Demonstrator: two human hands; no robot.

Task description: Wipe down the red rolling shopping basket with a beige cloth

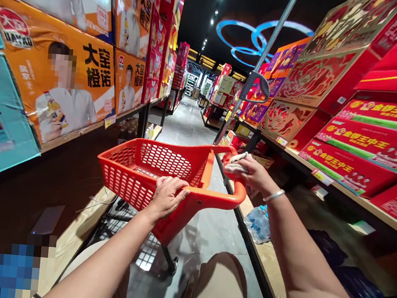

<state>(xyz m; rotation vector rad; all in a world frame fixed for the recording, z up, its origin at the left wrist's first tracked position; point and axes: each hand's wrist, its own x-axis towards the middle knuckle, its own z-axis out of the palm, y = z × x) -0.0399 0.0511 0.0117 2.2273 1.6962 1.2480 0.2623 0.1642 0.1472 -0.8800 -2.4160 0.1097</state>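
Observation:
A red plastic shopping cart (pixel 179 212) with perforated basket walls stands in front of me, turned sideways across the aisle. My left hand (pixel 169 194) grips the near top rim of its basket, thumb lying along the edge. In my right hand (pixel 252 172) is a bunched, pale grey cloth (pixel 238 163), pressed against the cart's handle (pixel 238 194) at the far right end. A bracelet circles my right wrist. Nothing lies in the part of the basket that shows.
Orange drink cartons (pixel 69 77) are stacked on the left shelf, red and gold gift boxes (pixel 305 79) on the right one. A slanting metal pole (pixel 276 28) rises by the right shelf. Wrapped water bottles (pixel 258 223) sit low on the right. The tiled aisle (pixel 187 113) runs ahead.

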